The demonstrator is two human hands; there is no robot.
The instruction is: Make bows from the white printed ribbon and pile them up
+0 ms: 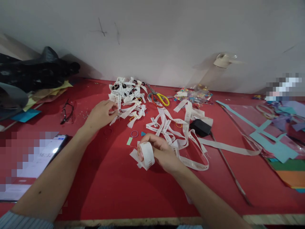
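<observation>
My left hand (102, 114) reaches to the near left edge of a pile of white ribbon bows (128, 90), its fingers curled with a gap between thumb and index; whether it pinches a ribbon end is unclear. My right hand (158, 151) is closed on a looped piece of white printed ribbon (148, 156), held low over the red table (107, 197). Long loose printed ribbons (166, 127) lie tangled just beyond and right of that hand. A purple hair elastic (134, 133) and a small green paper piece (129, 141) rest between the two hands.
Yellow-handled scissors (163, 99) lie behind the ribbons, beside colourful packets (193, 95). A black block (201, 127) sits right of the ribbons. Eyeglasses (67, 111) and a phone (35, 165) are at left. Blue paper scraps (274, 143) spread at right.
</observation>
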